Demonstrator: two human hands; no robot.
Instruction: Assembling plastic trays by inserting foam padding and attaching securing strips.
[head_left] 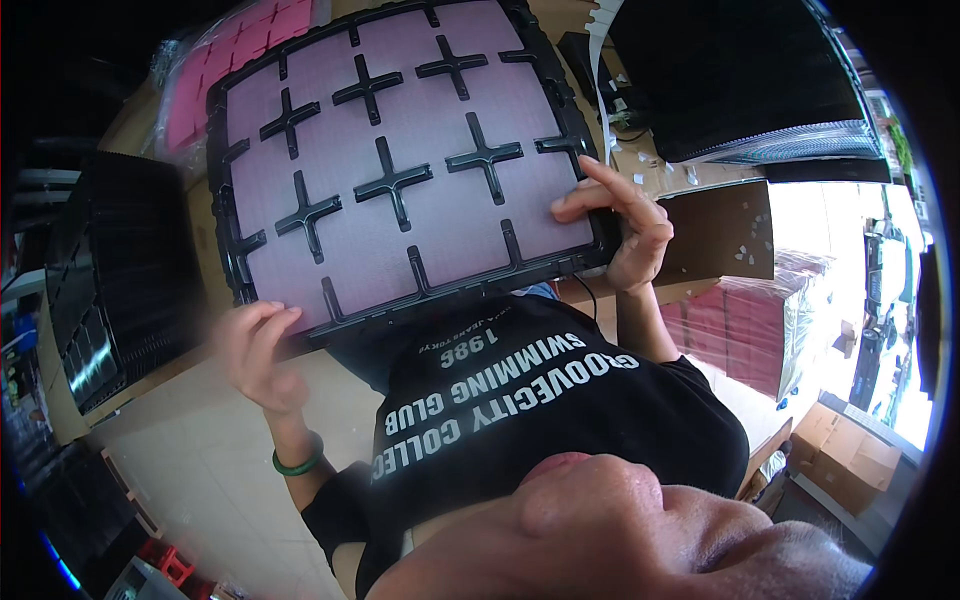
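A large black plastic tray (pixel 395 182) with rows of raised cross-shaped ribs lies before me, tilted in view. A pinkish-purple sheet (pixel 345 233) fills it, and the black crosses show through the sheet. At the near left corner my left hand (pixel 258 352), a green bangle on its wrist, rests stretched fingertips on the sheet; it is slightly blurred and its thumb is hidden. Over the right edge my right hand (pixel 628 215) has its fingers apart, one on the sheet and one at the black rim. Neither hand is closed round anything.
Brighter pink sheets (pixel 225 60) in clear plastic lie at the far left. Stacks of black trays stand at the left (pixel 120 270) and far right (pixel 740 80). A wrapped pink stack (pixel 745 325) and a cardboard box (pixel 845 455) are on the right. White scraps dot the cardboard.
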